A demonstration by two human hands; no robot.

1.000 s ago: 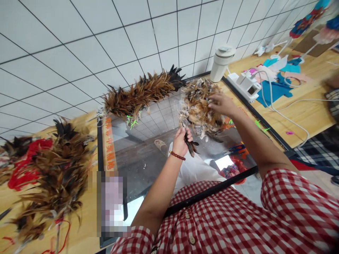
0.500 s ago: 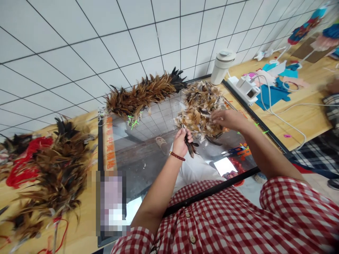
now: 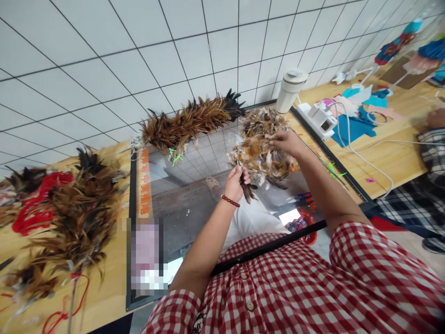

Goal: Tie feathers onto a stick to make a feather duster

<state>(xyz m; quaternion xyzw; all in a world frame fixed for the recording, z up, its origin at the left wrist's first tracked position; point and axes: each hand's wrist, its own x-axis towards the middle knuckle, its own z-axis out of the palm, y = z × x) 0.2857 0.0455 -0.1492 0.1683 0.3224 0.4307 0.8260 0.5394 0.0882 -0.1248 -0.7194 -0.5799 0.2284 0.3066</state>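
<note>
Dark feathers (image 3: 248, 192) stick out from my left hand (image 3: 235, 183), which is closed around their quill ends above the glass tabletop (image 3: 181, 195). A heap of loose brown, tan and white feathers (image 3: 260, 160) lies just beyond it. Over the right side of that heap, my right hand (image 3: 287, 142) reaches in with thumb and fingers drawn together. Blurred tan feathers show at its fingertips, but I cannot make out what is pinched there. Behind the heap, a long brown and black feather bundle (image 3: 191, 121) lies along the wall.
A white lidded cup (image 3: 291, 90) and a power strip (image 3: 317, 119) with cables stand at right, near blue cloth pieces (image 3: 351, 130). On the left lie a large feather duster (image 3: 78, 208) and red cord (image 3: 38, 208). Another person's checked sleeve (image 3: 433, 148) shows far right.
My right hand has moved slightly left and away from me over the feather heap, its fingers drawing together. My left hand keeps its hold on the dark feathers. The view has shifted a little.
</note>
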